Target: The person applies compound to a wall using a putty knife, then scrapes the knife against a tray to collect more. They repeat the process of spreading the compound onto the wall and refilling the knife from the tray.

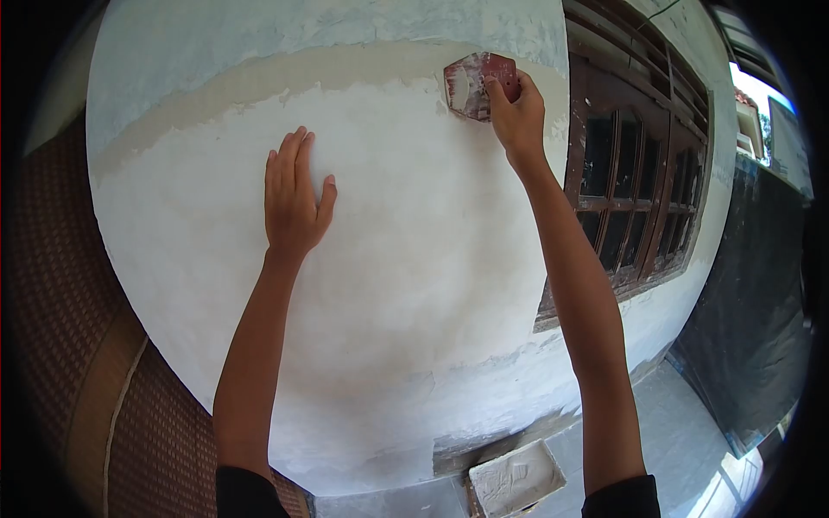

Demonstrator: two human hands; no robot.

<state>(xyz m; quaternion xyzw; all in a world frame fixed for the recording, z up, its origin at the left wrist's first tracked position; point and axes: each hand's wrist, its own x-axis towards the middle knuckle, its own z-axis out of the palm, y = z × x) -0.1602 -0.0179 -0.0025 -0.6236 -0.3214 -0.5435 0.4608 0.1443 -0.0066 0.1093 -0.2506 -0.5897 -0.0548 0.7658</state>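
Black fabric sleeves (622, 496) come in at the lower edge, which cuts them off, and two bare forearms reach upward from them. The left hand (296, 194) is spread flat, palm turned to the wall, its fingers straight and the thumb held apart; it has hold of nothing, though its palm is hidden, so I cannot tell how fully it touches. The right hand (521, 112) pinches a dark red, flat, many-sided scraper (471, 82), with the thumb on the face and the other fingers mostly hidden behind. This scraper lies against the upper right part of the white plastered wall (397, 259), near its corner. Its face is smeared with whitish paste, more heavily on the left half, and small dark holes show near the thumb. Around it passes a curved beige band (285, 78). Low down, on the grey floor (673, 414), there is an off-white rectangular tray (555, 462), holding pale, streaked paste (514, 483); how deep it is, I cannot tell. Beyond the corner stands a brown wooden window (635, 164) with dark panes. Farther right, a dark sheet (743, 302) fades into the black border.
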